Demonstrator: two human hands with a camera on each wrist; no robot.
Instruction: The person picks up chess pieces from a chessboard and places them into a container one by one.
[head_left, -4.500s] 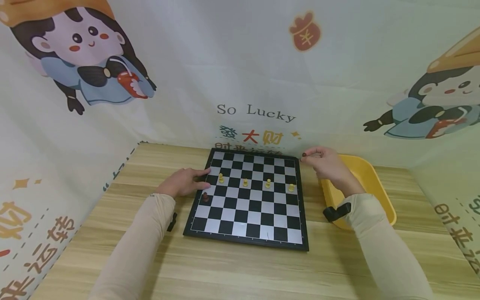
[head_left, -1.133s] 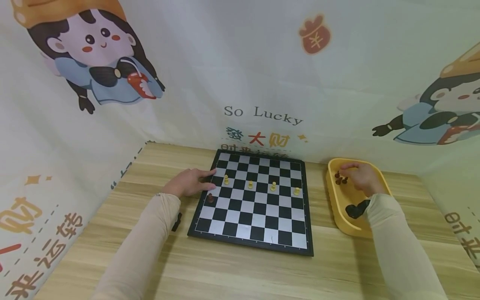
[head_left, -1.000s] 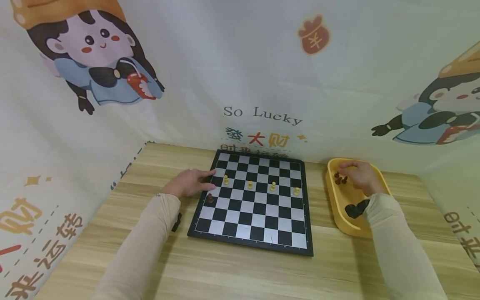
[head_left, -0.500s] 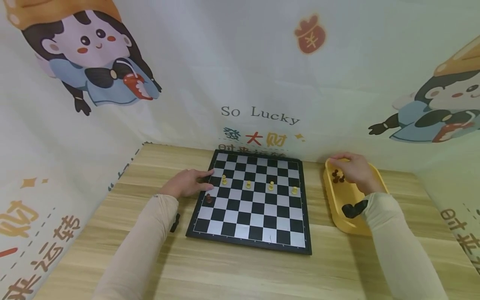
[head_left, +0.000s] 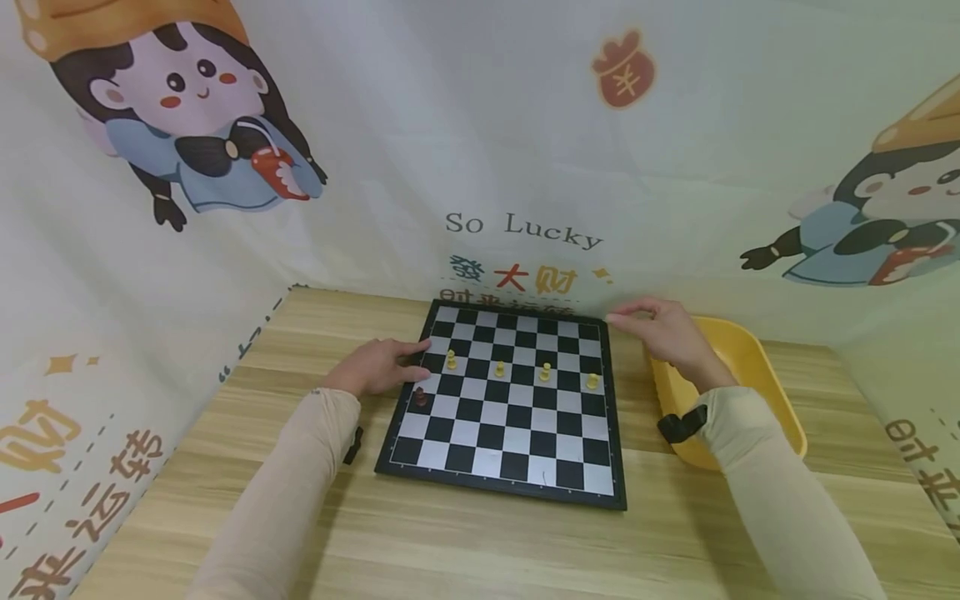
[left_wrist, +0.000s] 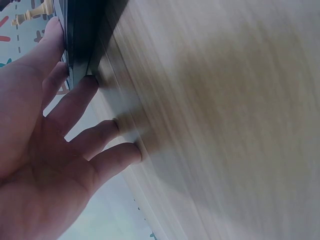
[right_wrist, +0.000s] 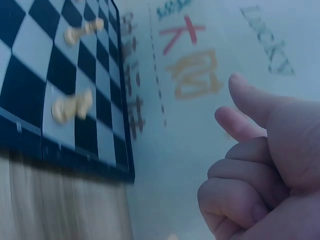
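Left grip (head_left: 371, 367) spreads its fingers; right grip (head_left: 667, 335) curls several inward.

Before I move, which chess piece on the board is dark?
The reddish-brown piece at the left edge of the board, beside the left hand; the other four pieces there are yellow.

The left hand (head_left: 372, 367) touches the chessboard (head_left: 504, 412).

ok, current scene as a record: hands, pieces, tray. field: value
left hand: touching the left edge of the chessboard
right hand: near the chessboard's far right corner, no piece visible in it
light pieces: four, standing in a row across the chessboard
dark piece: one visible, near the chessboard's left edge
yellow tray: right of the chessboard, partly hidden by the right hand
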